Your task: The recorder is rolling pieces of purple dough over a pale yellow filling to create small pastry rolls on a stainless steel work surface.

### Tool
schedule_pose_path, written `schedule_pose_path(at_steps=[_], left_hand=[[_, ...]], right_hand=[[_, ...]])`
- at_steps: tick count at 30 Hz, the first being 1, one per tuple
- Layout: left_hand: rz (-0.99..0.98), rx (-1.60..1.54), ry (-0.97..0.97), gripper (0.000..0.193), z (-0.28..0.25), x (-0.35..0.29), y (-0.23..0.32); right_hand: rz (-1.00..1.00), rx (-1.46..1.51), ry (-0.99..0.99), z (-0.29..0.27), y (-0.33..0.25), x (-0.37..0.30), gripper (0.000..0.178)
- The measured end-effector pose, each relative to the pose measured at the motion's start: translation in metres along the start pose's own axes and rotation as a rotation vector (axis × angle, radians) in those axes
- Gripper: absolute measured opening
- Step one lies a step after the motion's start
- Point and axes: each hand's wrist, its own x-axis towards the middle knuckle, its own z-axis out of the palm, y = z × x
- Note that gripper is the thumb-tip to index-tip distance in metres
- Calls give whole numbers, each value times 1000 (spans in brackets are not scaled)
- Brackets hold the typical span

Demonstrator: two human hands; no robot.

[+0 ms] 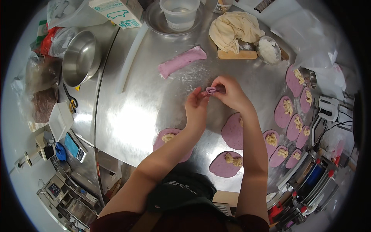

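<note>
Above the steel table [154, 104], my right hand [230, 92] pinches a small folded piece of purple dough [211, 90]. The fingers of my left hand [197, 106] are curled in and meet its left end; their exact grip is partly hidden. Just beyond my hands lies a thick pink-purple dough log [182, 62] with flour on it. A flat purple dough round [167, 140] with pale yellow filling is partly covered by my left forearm. Near my right forearm are another dough round [232, 131] and a filled one [225, 164].
Several filled dough ovals [283, 112] spread along the right. At the back are a cream cloth [235, 29], a wooden scraper [237, 55], a flour bowl [268, 50] and a plastic tub [179, 15]. A steel bowl [81, 58] and scissors [71, 101] sit left.
</note>
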Motion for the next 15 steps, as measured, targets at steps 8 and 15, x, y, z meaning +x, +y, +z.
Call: schedule_pose_path(at_steps=[8,15], left_hand=[[201,385,-33,39,-1,11,-10],[177,380,8,33,7,14,-6]], right_hand=[[142,421,-12,5,15,-7,26],[69,374,6,5,20,-4,25]])
